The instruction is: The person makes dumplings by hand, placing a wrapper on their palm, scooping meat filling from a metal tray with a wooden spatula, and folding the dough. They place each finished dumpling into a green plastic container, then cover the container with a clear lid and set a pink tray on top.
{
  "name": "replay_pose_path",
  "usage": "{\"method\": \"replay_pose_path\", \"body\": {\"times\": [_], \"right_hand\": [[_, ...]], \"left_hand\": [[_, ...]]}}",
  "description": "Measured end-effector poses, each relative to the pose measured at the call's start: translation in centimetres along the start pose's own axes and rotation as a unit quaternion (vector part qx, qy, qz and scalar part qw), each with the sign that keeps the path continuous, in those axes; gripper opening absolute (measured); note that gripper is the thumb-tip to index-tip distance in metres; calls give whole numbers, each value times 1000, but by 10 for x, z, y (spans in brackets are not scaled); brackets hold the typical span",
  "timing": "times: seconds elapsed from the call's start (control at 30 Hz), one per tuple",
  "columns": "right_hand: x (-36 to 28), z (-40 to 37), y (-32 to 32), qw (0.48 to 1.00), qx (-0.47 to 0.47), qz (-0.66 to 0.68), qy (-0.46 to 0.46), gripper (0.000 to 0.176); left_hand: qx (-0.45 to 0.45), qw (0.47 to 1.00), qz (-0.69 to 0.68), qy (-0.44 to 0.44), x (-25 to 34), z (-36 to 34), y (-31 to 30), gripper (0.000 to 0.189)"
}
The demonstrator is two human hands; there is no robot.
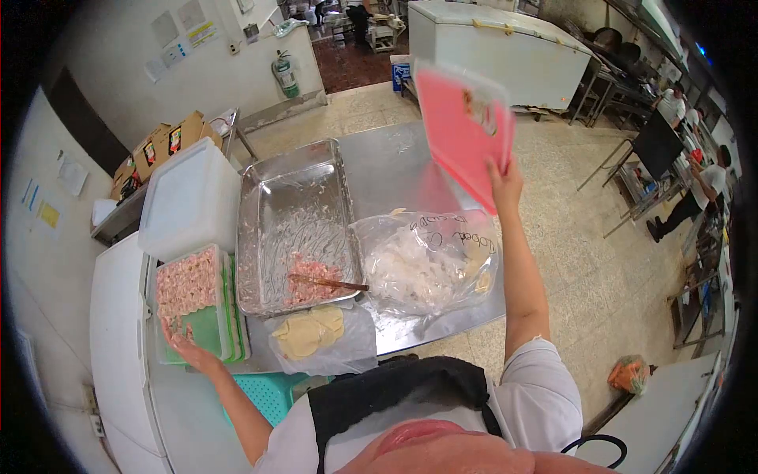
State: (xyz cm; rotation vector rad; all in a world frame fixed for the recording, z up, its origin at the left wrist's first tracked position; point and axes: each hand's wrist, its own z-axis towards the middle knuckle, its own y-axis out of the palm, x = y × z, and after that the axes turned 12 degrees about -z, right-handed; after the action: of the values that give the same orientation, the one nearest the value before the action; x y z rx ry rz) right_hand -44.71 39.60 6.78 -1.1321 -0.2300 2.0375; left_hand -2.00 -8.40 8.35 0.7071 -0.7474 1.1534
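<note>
My right hand (pixel 507 188) grips the lower edge of a flat, pink-red rectangular tray (pixel 462 130), raised over the table's right side and blurred by motion. Brown and white marks show near its upper corner. My left hand (pixel 188 347) lies at the front left corner of a green-bottomed tray (pixel 204 320), fingers stretched out along its edge. Rows of pinkish filled pieces (pixel 188 280) cover the back of that tray. Between my hands, a deep steel pan (pixel 296 213) holds some raw minced filling (pixel 304 296) with a wooden stick (pixel 339 284) across it.
Pale dough wrappers (pixel 309 332) lie on plastic before the pan. A clear bag (pixel 426 272) with writing sits right of it. White containers (pixel 189 197) are stacked at the left, above a turquoise basket (pixel 264 395). A chest freezer (pixel 497 59) stands behind; people (pixel 707 189) are far right.
</note>
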Motion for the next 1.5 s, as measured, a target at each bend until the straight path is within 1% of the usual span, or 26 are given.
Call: {"method": "replay_pose_path", "body": {"times": [0.07, 0.13, 0.2, 0.27, 0.3, 0.43, 0.5, 0.53, 0.6, 0.63, 0.7, 0.83, 0.9, 0.93, 1.0, 1.03, 1.13, 1.2, 1.23, 1.27, 1.3, 1.33, 1.37, 1.4, 1.43, 1.5], "right_hand": [[46, -24, 26, 1000, -11, 23, -3, 36], [47, -25, 33, 998, -27, 47, -13, 36], [44, -18, 33, 978, 8, 209, 25, 32], [26, -7, 24, 975, 7, 222, 27, 29], [22, -3, 22, 972, 12, 234, 34, 27], [68, -25, 45, 987, 17, 161, -19, 25], [78, -40, 50, 970, -65, 228, 56, 26], [80, -36, 52, 970, -69, 226, 55, 26], [84, -22, 56, 938, -87, 314, 115, 27], [76, -15, 53, 939, -88, 310, 116, 27], [58, 4, 54, 925, -50, 358, 117, 26], [62, 35, 73, 921, -61, 374, 91, 27], [60, 41, 83, 932, -104, 322, 128, 24], [63, 43, 89, 932, -105, 322, 127, 24], [64, 41, 100, 920, -167, 313, 168, 26], [64, 39, 106, 919, -171, 314, 166, 26], [62, 36, 124, 893, -204, 350, 196, 28], [61, 49, 139, 896, -257, 323, 164, 37], [64, 65, 151, 895, -261, 324, 162, 37], [69, 85, 164, 943, -249, 187, 120, 43], [72, 97, 173, 969, -230, 44, 76, 49], [70, 101, 174, 968, -234, 42, 77, 49], [70, 104, 173, 983, -174, -59, 19, 50], [67, 105, 170, 981, -109, -159, -39, 52], [65, 101, 166, 980, -109, -160, -36, 52], [68, 86, 158, 936, -221, -241, -132, 53]], "left_hand": [[8, 1000, 8, -7, 5, -4, -1, 51], [36, 998, -8, -49, 2, -7, -9, 52], [47, 997, -9, -60, 2, -9, -18, 52], [55, 995, -15, -76, -1, -10, -24, 52], [55, 996, -12, -63, -3, -10, -29, 53], [47, 998, 21, -27, -3, -20, -36, 56], [50, 998, 25, -37, 1, -27, -36, 57], [46, 998, 28, -43, 2, -30, -36, 58], [45, 997, 26, -50, 1, -34, -41, 58], [46, 997, 18, -52, 0, -35, -41, 58], [44, 997, 23, -55, 2, -35, -41, 57], [28, 997, 49, -49, 4, -37, -39, 55], [24, 997, 56, -47, 1, -39, -38, 54], [18, 997, 64, -44, 1, -40, -38, 53], [9, 997, 73, -33, 6, -44, -39, 53], [1, 996, 81, -22, 8, -46, -40, 53], [23, 995, 92, -17, 10, -53, -53, 52], [37, 994, 97, -24, 11, -56, -64, 51], [46, 994, 98, -30, 12, -58, -68, 51], [50, 993, 99, -30, 13, -59, -71, 51], [50, 993, 103, -36, 14, -60, -74, 50], [47, 992, 108, -43, 16, -62, -76, 49], [45, 992, 111, -45, 18, -65, -77, 49], [47, 991, 118, -44, 21, -67, -75, 47], [49, 990, 124, -44, 22, -68, -75, 46], [35, 988, 143, -45, 22, -75, -78, 45]]}}
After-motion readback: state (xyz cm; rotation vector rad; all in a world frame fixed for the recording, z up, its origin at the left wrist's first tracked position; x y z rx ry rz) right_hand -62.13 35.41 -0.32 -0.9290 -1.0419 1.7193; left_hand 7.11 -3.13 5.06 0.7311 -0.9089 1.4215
